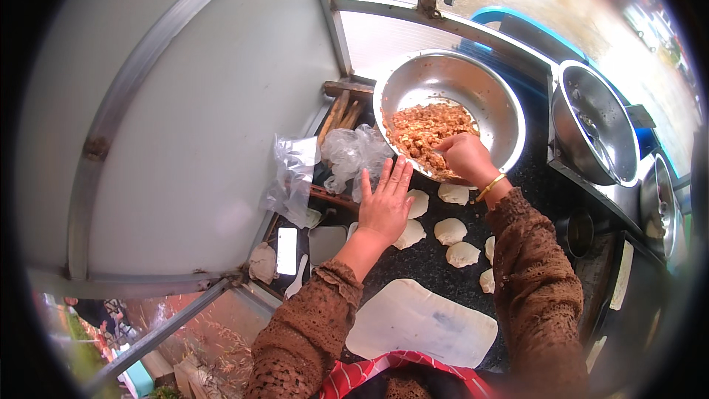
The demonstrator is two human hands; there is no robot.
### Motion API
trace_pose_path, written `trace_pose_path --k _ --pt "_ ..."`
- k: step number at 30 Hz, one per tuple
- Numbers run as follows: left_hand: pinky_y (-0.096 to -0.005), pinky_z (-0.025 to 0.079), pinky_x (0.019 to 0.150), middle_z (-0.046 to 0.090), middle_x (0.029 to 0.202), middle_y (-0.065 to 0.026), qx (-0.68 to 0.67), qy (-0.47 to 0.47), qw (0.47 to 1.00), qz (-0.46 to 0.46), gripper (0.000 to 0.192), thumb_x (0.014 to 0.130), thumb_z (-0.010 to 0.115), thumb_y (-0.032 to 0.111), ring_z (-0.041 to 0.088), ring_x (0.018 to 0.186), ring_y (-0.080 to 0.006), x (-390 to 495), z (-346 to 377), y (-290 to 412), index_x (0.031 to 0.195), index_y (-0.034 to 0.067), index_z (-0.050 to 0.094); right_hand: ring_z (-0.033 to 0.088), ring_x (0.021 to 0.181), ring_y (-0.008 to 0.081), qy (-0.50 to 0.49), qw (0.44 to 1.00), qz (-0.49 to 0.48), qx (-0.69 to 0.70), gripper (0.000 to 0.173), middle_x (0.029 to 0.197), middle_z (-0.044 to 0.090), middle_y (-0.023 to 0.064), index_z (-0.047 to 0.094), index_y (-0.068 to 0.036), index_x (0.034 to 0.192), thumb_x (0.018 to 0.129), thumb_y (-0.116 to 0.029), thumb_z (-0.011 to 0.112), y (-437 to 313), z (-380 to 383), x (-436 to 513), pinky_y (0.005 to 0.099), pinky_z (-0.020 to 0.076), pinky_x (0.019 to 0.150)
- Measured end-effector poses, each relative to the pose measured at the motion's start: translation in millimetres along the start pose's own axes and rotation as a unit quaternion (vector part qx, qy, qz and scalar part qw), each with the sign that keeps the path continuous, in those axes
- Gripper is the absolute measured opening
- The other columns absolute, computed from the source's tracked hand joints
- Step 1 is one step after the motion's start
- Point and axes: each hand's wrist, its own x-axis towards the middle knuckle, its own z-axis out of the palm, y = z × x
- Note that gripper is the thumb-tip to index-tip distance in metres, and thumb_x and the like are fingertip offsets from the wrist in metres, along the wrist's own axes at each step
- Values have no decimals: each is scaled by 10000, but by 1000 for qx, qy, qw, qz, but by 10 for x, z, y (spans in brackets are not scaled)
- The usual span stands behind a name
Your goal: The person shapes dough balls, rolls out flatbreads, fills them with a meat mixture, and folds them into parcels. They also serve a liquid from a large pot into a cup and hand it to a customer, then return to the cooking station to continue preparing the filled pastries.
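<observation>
A large stainless steel bowl (501, 100) holds a reddish-brown minced filling (426, 122) with pale bits in it. My left hand (386, 202) lies flat with its fingers stretched out, the tips at the bowl's near rim. Inside the near side of the bowl, my right hand (469, 159) is curled down at the filling. A small pale bit shows at its fingertips; whether it is a utensil is unclear. Several dough pieces (450, 231) lie on the dark speckled counter (399, 269) below the bowl, some partly covered by my arms. Nearest my body is a whitish flat sheet (424, 324).
Clear plastic bags (354, 152) lie left of the bowl. A white spoon (297, 277) and a bright-screened phone (287, 251) are near the left panel (216, 149). Two more metal bowls (595, 122) stand right, above a dark round container (579, 233). A metal frame borders the counter.
</observation>
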Motion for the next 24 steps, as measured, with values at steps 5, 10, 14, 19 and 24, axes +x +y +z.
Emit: trace_pose_path --k 5,10,14,19,24 --pt "-636 90 1214 272 1671 -45 18 0 1000 -2 663 1019 524 368 186 1557 -271 68 -33 -69 1593 117 309 446 472 77 -168 924 172 297 314 689 640 47 743 19 1127 858 40 582 -50 -274 38 248 310 424" --pt "-613 96 1218 345 1635 -75 -60 2 998 14 560 1041 512 336 195 1555 -284 438 -143 -48 1544 113 407 379 441 58 -200 870 211 398 381 676 580 -4 669 -13 1281 919 -2 553 78 -450 -58 242 242 408" --pt "-538 162 1231 490 1546 -54 -169 85 978 84 421 1039 534 271 331 1507 -274 409 -397 29 1450 185 559 357 457 41 -166 873 205 411 401 678 557 -27 659 -14 1286 901 3 550 116 -583 -260 220 234 417" --pt "-361 459 1072 712 1270 -74 -388 155 908 4 316 976 650 102 632 1254 -238 -172 -527 121 1290 96 688 385 442 63 -104 882 196 416 385 685 578 -6 683 -17 1271 905 -29 566 190 -725 -825 233 264 395" --pt "-254 524 935 735 1119 -93 -612 31 760 -214 259 1037 566 55 682 1045 -140 -1155 -761 201 1259 -26 674 592 693 59 65 939 49 334 306 775 665 -14 737 -27 1194 920 8 606 -39 -533 -2261 220 484 625"
